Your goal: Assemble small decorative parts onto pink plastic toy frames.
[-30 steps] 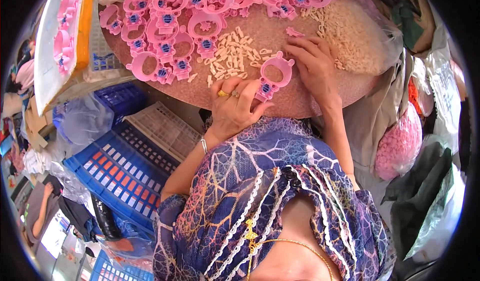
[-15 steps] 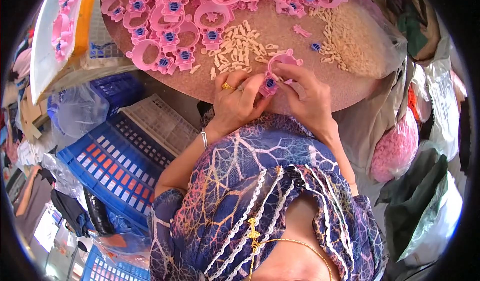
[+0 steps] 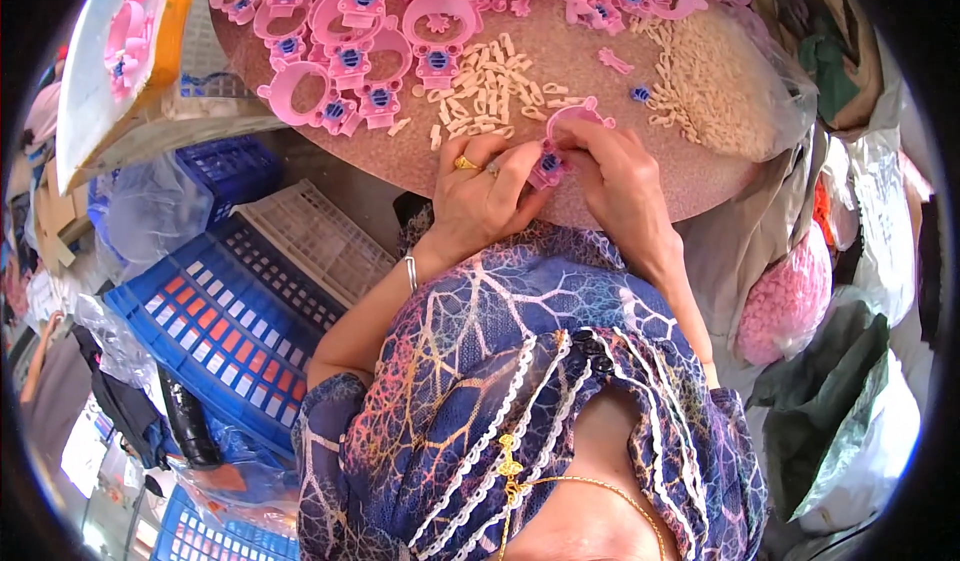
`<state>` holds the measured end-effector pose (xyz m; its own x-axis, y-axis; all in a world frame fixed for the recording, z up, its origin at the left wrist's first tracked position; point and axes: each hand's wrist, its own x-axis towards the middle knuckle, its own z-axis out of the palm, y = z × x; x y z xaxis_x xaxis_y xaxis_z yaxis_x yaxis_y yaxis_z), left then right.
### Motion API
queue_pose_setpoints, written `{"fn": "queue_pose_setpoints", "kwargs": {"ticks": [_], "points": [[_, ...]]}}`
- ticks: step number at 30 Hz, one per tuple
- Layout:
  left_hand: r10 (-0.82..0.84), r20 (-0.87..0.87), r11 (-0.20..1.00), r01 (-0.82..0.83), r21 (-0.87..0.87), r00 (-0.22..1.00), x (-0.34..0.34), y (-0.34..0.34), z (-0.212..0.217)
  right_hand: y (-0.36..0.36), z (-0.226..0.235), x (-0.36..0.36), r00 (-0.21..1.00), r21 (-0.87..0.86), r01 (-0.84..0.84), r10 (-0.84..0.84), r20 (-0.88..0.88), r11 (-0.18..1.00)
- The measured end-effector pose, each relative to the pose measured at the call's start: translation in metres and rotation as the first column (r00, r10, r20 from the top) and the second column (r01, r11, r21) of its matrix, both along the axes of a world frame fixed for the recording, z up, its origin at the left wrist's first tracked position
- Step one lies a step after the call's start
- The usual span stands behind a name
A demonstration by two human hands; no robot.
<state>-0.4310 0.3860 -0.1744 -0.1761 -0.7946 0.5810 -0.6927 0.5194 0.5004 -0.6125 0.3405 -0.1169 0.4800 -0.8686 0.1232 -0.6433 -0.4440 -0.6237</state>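
Observation:
At the near edge of the round table (image 3: 690, 183), my left hand (image 3: 480, 189) and my right hand (image 3: 622, 169) meet around a pink ring-shaped plastic piece (image 3: 549, 170) with a blue slatted insert. The fingers of my left hand close on its lower block. My right thumb and fingers pinch at its side and cover part of the ring; whether they also hold a small part is hidden. Just beyond lies a loose heap of small cream plastic clips (image 3: 485, 86). A blue insert (image 3: 640, 93) and a small pink piece (image 3: 613, 61) lie farther right.
Many like pink pieces (image 3: 437, 21) are piled across the table's far side. An open clear bag (image 3: 740, 81) spills more cream clips at the right. Left of me stand a blue crate (image 3: 215, 336) and a white tray (image 3: 90, 111). A bag of pink parts (image 3: 790, 296) hangs at the right.
The pink piece has turned slightly in my hands, and my right fingers have closed in nearer its block. A pink bit that stuck out by my right thumb no longer shows.

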Motion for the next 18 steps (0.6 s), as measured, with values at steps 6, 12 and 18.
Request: {"fn": "queue_pose_setpoints", "kwargs": {"ticks": [6,12,18], "points": [[0.003,-0.008,1.0,-0.003,-0.003,1.0,0.001,0.001,-0.001,-0.003,0.01,-0.004,0.984,-0.193,0.073,-0.102,-0.147,0.979],[-0.016,0.011,1.0,0.016,0.023,1.0,0.002,0.001,0.0,-0.007,0.009,-0.003,0.976,-0.244,0.001,-0.054,-0.211,0.97],[-0.016,0.0,0.999,0.016,0.03,1.0,0.001,0.0,0.0,-0.012,0.013,0.004,0.941,-0.162,-0.098,0.039,-0.335,0.982]]}}
